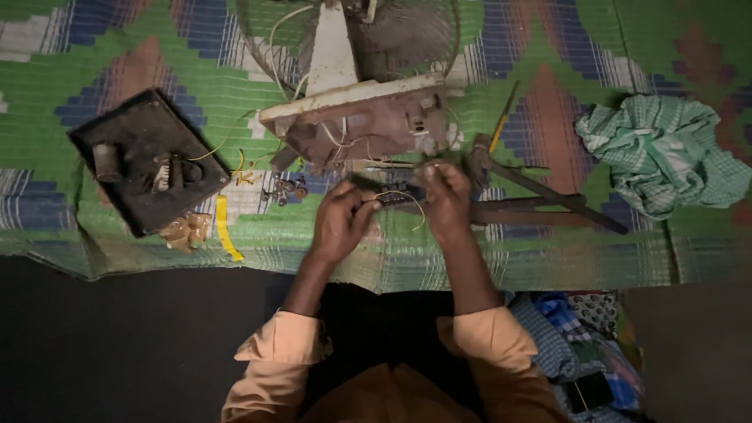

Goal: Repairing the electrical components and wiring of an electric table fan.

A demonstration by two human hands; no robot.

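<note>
Both hands meet over the near middle of the woven mat (pixel 141 47). The left hand (pixel 338 219) has its grip clamped on a small dark part (pixel 389 199), thumb and fingers closed round its left end. The right hand (pixel 448 200) pinches the same part from the right, fingers curled shut on it. A thin yellow wire (pixel 407 197) loops out between the two hands and down past the right thumb; what it joins to is too small to tell.

Done well, the work would seem to call for the left hand to keep the part steady and low while the right hand does the fine handling, with the wire kept slack, not pulled, so it does not tear from its joint.

Just beyond the hands lies the opened fan base (pixel 360 125), brown and dusty, its white neck (pixel 330 51) running to the far wire guard (pixel 407 31). Long dark pliers (pixel 540 200) rest to the right, a yellow-handled tool (pixel 501 117) beyond them, a green checked cloth (pixel 662 153) far right. To the left sit a dark tray (pixel 133 129) of small parts, loose screws (pixel 288 189) and a yellow strip (pixel 227 231).
</note>
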